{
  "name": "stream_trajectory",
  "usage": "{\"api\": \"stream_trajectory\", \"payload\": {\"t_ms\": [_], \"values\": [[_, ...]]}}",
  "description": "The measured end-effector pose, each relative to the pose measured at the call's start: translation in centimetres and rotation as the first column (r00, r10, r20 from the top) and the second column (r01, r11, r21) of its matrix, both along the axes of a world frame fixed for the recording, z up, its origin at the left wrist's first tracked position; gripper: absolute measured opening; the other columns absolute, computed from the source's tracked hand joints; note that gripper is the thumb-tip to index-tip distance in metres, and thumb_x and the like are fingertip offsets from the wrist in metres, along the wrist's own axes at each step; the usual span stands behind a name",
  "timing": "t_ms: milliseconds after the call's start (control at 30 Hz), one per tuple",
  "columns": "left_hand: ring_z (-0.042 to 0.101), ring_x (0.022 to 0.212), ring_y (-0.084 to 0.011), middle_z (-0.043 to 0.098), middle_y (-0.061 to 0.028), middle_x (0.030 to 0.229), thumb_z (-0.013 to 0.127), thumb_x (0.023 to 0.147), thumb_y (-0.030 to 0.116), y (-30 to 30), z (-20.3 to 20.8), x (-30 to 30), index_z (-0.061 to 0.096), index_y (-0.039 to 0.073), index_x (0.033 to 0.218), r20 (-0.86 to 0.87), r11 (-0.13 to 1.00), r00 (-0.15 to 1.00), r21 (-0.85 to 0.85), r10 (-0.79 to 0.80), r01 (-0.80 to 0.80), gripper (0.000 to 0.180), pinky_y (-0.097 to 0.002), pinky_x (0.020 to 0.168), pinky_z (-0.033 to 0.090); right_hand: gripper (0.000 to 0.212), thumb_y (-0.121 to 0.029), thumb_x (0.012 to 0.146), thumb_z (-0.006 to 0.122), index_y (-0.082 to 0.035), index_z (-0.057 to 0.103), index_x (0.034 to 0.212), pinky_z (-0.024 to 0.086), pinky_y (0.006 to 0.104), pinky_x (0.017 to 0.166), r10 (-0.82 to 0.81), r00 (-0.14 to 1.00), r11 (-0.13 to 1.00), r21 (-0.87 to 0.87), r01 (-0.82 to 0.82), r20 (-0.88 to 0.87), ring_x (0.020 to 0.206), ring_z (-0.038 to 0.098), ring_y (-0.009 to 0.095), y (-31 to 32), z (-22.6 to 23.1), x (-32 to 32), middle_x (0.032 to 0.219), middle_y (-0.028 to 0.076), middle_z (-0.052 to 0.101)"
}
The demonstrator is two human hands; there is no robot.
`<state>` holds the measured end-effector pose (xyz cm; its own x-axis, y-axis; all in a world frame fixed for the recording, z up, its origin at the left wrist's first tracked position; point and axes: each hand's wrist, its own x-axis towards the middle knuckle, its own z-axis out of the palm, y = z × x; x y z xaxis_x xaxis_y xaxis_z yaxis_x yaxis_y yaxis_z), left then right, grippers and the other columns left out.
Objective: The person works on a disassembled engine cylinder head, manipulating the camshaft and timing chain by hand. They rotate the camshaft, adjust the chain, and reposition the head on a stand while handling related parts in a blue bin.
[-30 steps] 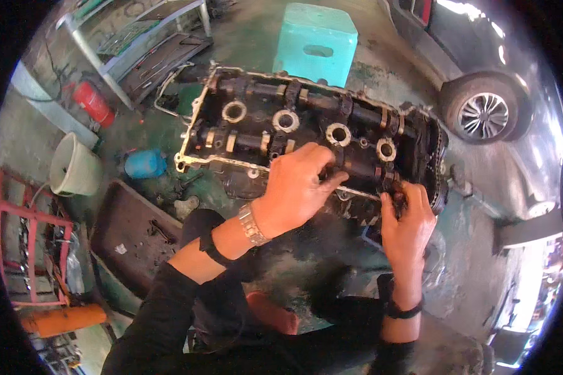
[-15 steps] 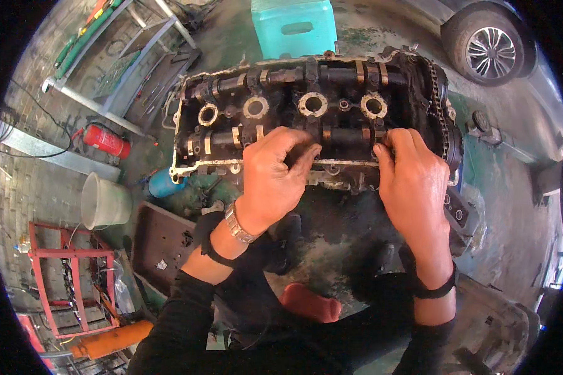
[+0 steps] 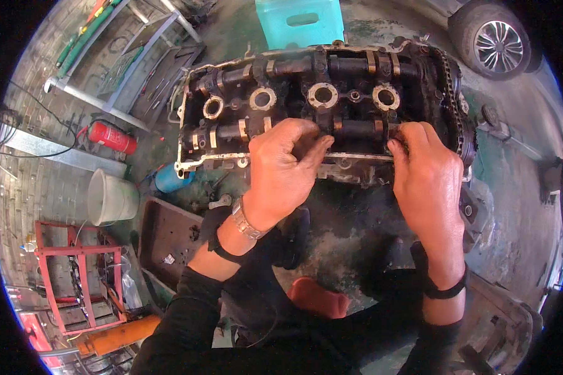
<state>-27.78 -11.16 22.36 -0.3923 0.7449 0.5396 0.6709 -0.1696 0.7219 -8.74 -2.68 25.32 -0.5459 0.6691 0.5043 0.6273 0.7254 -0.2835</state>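
The left hand (image 3: 281, 165) and right hand (image 3: 426, 167) are both curled, fingertips gripping the near camshaft (image 3: 356, 129) of the cylinder head (image 3: 322, 100) lying on the floor (image 3: 356, 225). The shaft looks heavy, rigid and oily; it is best held by its plain journals between lobes. A timing chain (image 3: 455, 106) sits at the right end.

Workshop floor under bright daylight

Stained concrete floor (image 3: 519, 206) with a red extinguisher (image 3: 109, 136), white bucket (image 3: 111, 197), red metal rack (image 3: 75, 275), grey steel frame (image 3: 100, 69), turquoise plastic stool (image 3: 301, 22) and a car wheel (image 3: 497, 45) at the upper right
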Motion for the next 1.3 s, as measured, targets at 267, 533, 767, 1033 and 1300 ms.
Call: {"api": "stream_trajectory", "payload": {"t_ms": [267,533,767,1033,1300], "values": [[0.063,0.062,-0.0304,0.066,-0.0150,0.078,0.075,0.077,-0.005,0.1,0.2,-0.1,0.066,0.000,0.088,-0.080,0.995,0.995,0.082,-0.057,0.064,0.015,-0.0328,0.057,0.049,0.018,-0.023,0.093,0.064,-0.007,0.055,0.093,0.053,0.0499,0.065,-0.115,0.993,0.992,-0.044,0.116,0.024,0.073,0.066,0.039,-0.1,-0.5,-0.7,0.090,0.016,0.064],[0.063,0.060,-0.0248,0.066,-0.0136,0.076,0.078,0.076,-0.002,-0.2,0.6,0.2,0.066,-0.001,0.090,0.044,0.998,0.997,-0.015,-0.060,0.061,0.018,-0.0317,0.055,0.048,0.016,-0.019,0.091,0.066,-0.006,0.057,0.096,0.052,0.0509,0.065,-0.046,0.998,0.996,-0.082,0.043,-0.043,0.074,0.065,0.041,-0.2,0.2,-0.3,0.091,0.016,0.064],[0.064,0.060,-0.0249,0.064,-0.0137,0.072,0.081,0.076,0.000,0.2,0.1,-0.2,0.064,-0.001,0.083,0.000,0.998,0.999,0.051,-0.035,0.035,0.018,-0.0324,0.055,0.048,0.012,-0.011,0.089,0.064,-0.005,0.057,0.097,0.050,0.0512,0.065,0.071,0.997,0.996,-0.044,-0.073,-0.041,0.075,0.063,0.042,0.0,0.6,0.2,0.089,0.016,0.062],[0.061,0.060,-0.0310,0.064,-0.0146,0.075,0.078,0.075,-0.002,0.0,0.4,-0.3,0.065,0.000,0.085,-0.155,0.996,0.987,0.067,-0.044,0.055,0.016,-0.0347,0.056,0.048,0.015,-0.013,0.090,0.065,-0.004,0.056,0.097,0.051,0.0512,0.067,0.006,0.999,0.997,-0.081,-0.010,-0.052,0.079,0.064,0.042,0.2,-0.1,-0.1,0.092,0.018,0.065],[0.060,0.057,-0.0208,0.063,-0.0124,0.072,0.081,0.076,0.003,0.3,0.3,0.2,0.064,0.000,0.084,-0.042,0.998,0.999,0.055,0.010,-0.008,0.019,-0.0311,0.054,0.047,0.017,-0.017,0.089,0.067,-0.005,0.057,0.096,0.052,0.0521,0.067,-0.050,0.998,0.997,-0.054,0.049,-0.025,0.077,0.065,0.043,0.3,-0.2,-0.5,0.090,0.019,0.066]]}}
